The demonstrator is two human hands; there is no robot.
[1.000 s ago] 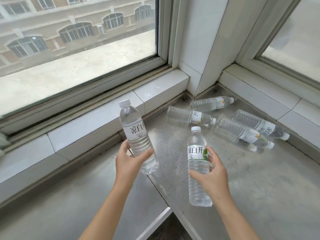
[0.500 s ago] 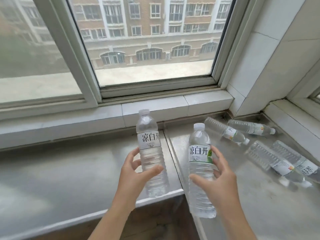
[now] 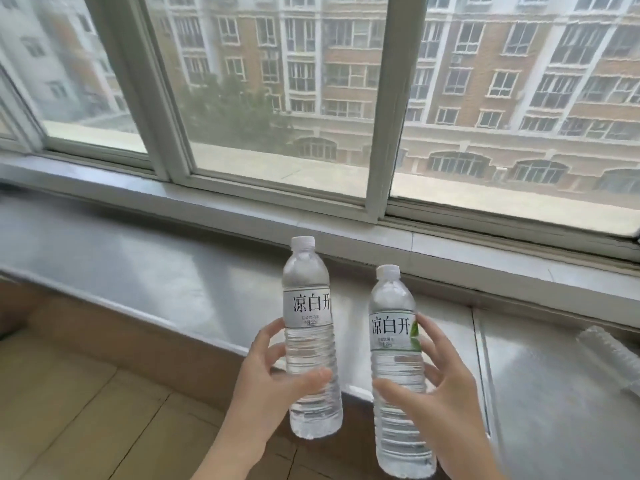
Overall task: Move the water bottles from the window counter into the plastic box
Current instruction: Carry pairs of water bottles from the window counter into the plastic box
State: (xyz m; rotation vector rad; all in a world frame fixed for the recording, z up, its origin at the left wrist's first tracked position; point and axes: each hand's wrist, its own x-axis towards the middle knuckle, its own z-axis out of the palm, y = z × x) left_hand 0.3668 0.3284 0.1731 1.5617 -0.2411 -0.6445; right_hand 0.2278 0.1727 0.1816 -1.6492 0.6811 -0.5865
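Each hand grips an upright bottle in front of the counter: left hand wraps one bottle, right hand the other bottle.

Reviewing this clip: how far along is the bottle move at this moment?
Done: nothing shown; the plastic box is not in view. In hand: the left hand holds one upright bottle, the right hand another, both lifted off the counter. Left: boxing these two, plus at least one bottle lying at the right edge.

Bottles now off counter, leftward.
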